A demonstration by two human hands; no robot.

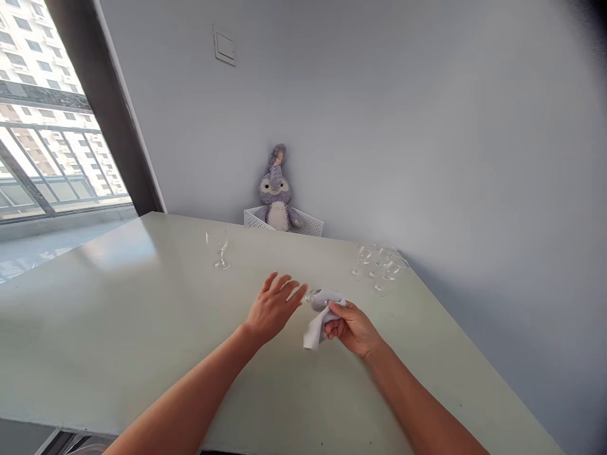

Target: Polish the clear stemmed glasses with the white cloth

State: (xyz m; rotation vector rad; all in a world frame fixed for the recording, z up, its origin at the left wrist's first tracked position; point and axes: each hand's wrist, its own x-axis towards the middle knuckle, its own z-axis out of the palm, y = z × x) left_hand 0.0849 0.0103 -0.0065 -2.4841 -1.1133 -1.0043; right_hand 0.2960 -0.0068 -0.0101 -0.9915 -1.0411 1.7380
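Note:
My right hand (353, 328) is closed around a white cloth (313, 332) and a stemmed glass (322, 299) wrapped in it. The glass lies tilted on its side, its foot end pointing toward my left hand. Part of the bowl is hidden by the cloth and my fingers. My left hand (275, 306) is open, palm down and fingers apart, just left of the glass. Its fingertips come close to the glass's stem end; whether they touch it is hard to make out.
One stemmed glass (220, 249) stands upright at the back left of the pale table (142, 328). Several more glasses (382, 262) cluster at the back right, near the table's edge. Behind the table a plush toy (277, 196) sits in a white perforated basket (310, 224) against the wall.

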